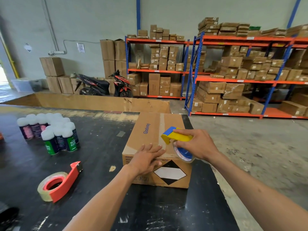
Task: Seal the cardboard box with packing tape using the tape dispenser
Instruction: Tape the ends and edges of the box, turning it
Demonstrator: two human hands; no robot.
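Note:
A closed cardboard box (150, 130) printed "Glodway" sits on the black table (103, 147), with a strip of clear tape along its top seam. My left hand (148, 158) lies flat on the box's near top edge, fingers spread and pressing down. My right hand (196, 144) grips a yellow and blue tape dispenser (176, 135) holding a clear tape roll (184, 154), held over the box's near right top corner. The dispenser's mouth points left toward the seam.
A red tape dispenser (61, 182) with a brown roll lies on the table at the near left. Several white-capped bottles (55, 130) stand at the left. A large open carton (93, 102) stands behind the table. Shelves of boxes (233, 69) and a scooter (106, 84) stand beyond.

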